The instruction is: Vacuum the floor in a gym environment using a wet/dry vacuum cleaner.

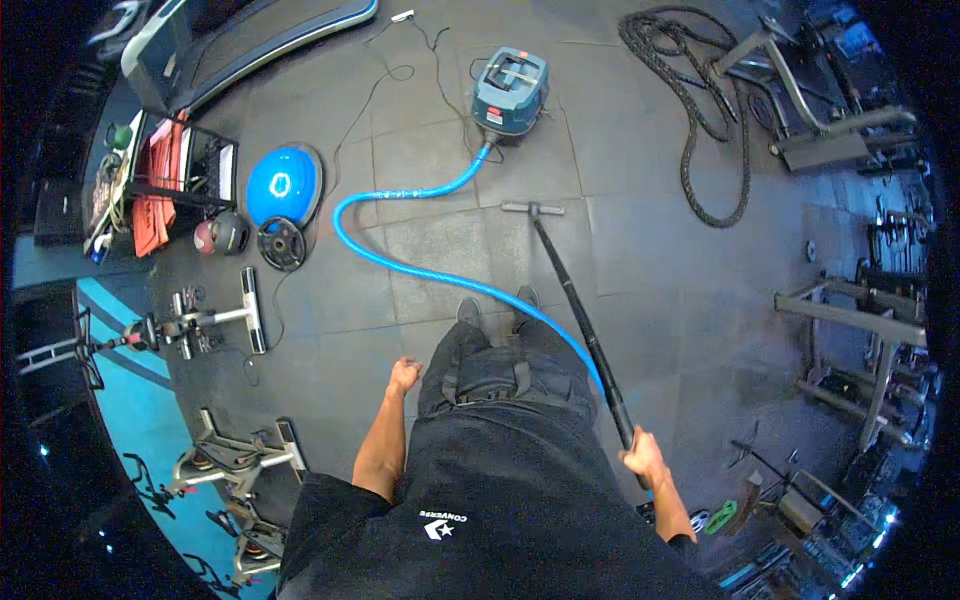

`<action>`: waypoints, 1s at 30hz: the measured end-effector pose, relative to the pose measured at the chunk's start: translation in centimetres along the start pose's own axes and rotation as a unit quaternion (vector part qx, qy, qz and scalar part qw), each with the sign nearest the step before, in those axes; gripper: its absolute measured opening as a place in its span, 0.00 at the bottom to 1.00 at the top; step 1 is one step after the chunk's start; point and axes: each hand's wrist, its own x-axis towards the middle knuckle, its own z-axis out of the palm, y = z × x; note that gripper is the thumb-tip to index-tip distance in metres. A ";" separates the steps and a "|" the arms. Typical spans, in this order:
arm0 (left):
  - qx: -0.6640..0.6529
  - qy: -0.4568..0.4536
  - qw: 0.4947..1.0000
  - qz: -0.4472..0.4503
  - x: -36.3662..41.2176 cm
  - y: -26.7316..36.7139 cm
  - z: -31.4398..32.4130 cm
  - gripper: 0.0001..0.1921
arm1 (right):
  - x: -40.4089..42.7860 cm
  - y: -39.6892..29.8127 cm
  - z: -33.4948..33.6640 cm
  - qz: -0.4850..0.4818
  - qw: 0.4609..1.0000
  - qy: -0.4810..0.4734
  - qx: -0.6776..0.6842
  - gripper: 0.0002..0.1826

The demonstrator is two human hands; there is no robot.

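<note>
My right hand [645, 454] grips the upper end of a black vacuum wand [574, 296] at my right side. From there the wand slants forward to a flat floor nozzle [532, 208] lying on the dark rubber floor tiles [442, 244]. A blue ribbed hose [420, 271] curves from near my right hand across the floor to a teal canister vacuum cleaner [510, 90] ahead. My left hand [406, 373] hangs beside my left thigh, its fingers curled, with nothing visible in it.
A blue balance dome [283, 184], a weight plate [281, 244] and a storage rack [184, 161] stand at left, near exercise bikes [232, 457]. A thin power cord [360, 124] trails across the floor. Battle rope [686, 112] and gym machines [847, 319] are at right; a treadmill [277, 49] is ahead left.
</note>
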 end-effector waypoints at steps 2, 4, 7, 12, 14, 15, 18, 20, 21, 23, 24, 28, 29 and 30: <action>-0.043 0.013 0.999 -0.014 0.8 -0.8 -0.7 0.23 | -1.3 -0.3 0.7 -0.032 0.998 0.027 -0.035 0.29; -0.072 0.021 0.997 -0.017 1.8 -2.1 -1.0 0.23 | -0.9 -1.1 1.4 -0.051 0.995 0.045 -0.070 0.29; -0.072 0.019 0.997 -0.030 2.1 -2.2 -0.8 0.23 | -1.3 -3.8 2.3 -0.069 0.991 0.081 -0.079 0.28; -0.033 -0.010 0.999 -0.042 2.2 -1.1 -1.4 0.23 | -1.6 -4.8 2.8 -0.063 0.994 0.072 -0.053 0.23; 0.062 0.000 0.998 0.022 2.9 -2.2 -1.8 0.22 | -1.9 -5.8 2.5 -0.074 0.992 0.077 -0.064 0.23; 0.063 -0.001 0.998 0.023 3.0 -2.3 -1.9 0.22 | -2.0 -6.1 2.3 -0.081 0.991 0.082 -0.073 0.24; -0.038 -0.014 0.999 -0.010 3.0 -2.7 -2.7 0.23 | -1.7 -7.3 2.0 -0.097 0.988 0.095 -0.077 0.24; -0.071 0.015 0.997 0.008 2.5 -2.5 -3.5 0.22 | -1.5 -8.5 1.6 -0.099 0.988 0.088 -0.082 0.25; -0.071 0.016 0.997 0.008 2.5 -2.8 -3.8 0.22 | -1.2 -9.1 1.2 -0.103 0.987 0.086 -0.090 0.25; -0.094 0.026 0.995 0.004 2.3 -3.3 -4.8 0.22 | 0.4 -10.4 1.5 -0.113 0.985 0.076 -0.105 0.25; -0.094 0.026 0.995 0.006 2.4 -3.7 -5.0 0.22 | 1.3 -11.4 1.9 -0.118 0.983 0.087 -0.110 0.25; -0.103 0.038 0.994 -0.018 2.6 -5.0 -5.7 0.23 | 3.5 -16.5 2.6 -0.104 0.987 0.109 -0.051 0.23; -0.111 0.036 0.993 -0.028 2.5 -5.1 -5.7 0.23 | 3.9 -17.6 2.8 -0.104 0.987 0.110 -0.050 0.23; -0.110 0.036 0.993 -0.027 2.3 -5.0 -5.8 0.23 | 4.6 -18.7 2.8 -0.108 0.986 0.119 -0.035 0.22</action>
